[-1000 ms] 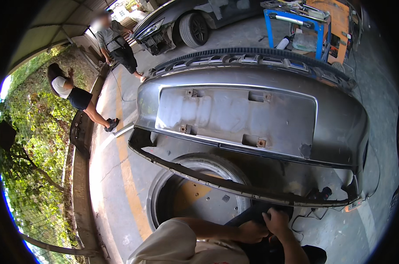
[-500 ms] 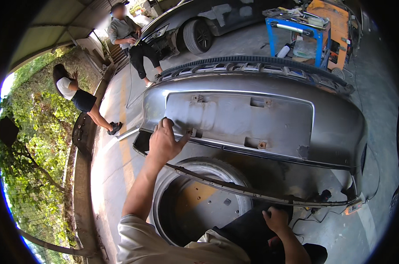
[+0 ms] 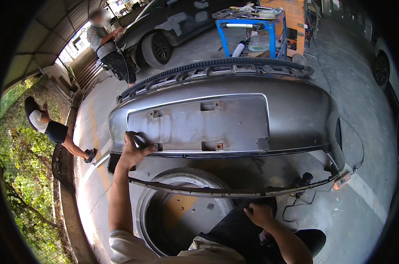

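Observation:
A grey car bumper [image 3: 298,105] stands before me, with a rectangular recess [image 3: 245,127] holding several cut-out slots and rusty-looking mounts. My left hand [image 3: 132,152] lies against the recess's lower left corner, thumb stretched to the right and apart from the fingers. A dark shadow falls beside those fingertips. My right hand [image 3: 259,214] is low, over my dark trouser leg, its fingers curled; whatever is in them, if anything, is hidden. Something small and reddish shows below that hand. Under the bumper's thin lower strip [image 3: 195,189] lies a large grey ring, like a tire or rim [image 3: 142,215].
Several small parts [image 3: 210,206] lie inside the ring. A corded tool [image 3: 306,179] and an orange-grey box [image 3: 342,181] sit at right. Behind are a blue cart [image 3: 245,26], a dark car [image 3: 182,26] and a person [image 3: 105,42]; another person [image 3: 54,123] stands left.
The view has swung right, so the scene sits further left in the picture. My left hand stays at the recess's lower left corner; my right hand stays over my leg.

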Demonstrator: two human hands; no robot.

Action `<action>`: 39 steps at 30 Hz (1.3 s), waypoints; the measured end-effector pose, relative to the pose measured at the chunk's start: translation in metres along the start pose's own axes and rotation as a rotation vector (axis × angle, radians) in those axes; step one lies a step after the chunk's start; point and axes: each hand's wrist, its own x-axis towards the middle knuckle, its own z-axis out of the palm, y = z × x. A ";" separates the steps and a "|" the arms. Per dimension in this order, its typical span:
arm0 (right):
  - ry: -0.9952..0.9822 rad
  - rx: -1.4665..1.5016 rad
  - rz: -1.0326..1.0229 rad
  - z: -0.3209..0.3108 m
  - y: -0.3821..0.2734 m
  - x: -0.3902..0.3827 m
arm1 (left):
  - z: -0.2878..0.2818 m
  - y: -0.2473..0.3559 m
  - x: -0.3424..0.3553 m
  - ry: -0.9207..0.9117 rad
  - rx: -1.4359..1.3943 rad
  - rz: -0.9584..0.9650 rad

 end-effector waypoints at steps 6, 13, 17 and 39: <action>0.007 -0.016 -0.033 -0.001 0.008 0.005 | 0.011 0.005 0.001 0.064 0.088 -0.065; -0.027 -0.016 0.007 -0.002 0.010 0.007 | 0.018 0.000 0.008 0.062 0.114 -0.034; -0.017 0.009 -0.004 -0.003 0.011 0.002 | 0.013 0.004 -0.001 0.079 0.115 -0.010; -0.005 0.022 -0.034 0.004 0.003 -0.014 | 0.076 0.230 -0.029 0.218 0.330 1.209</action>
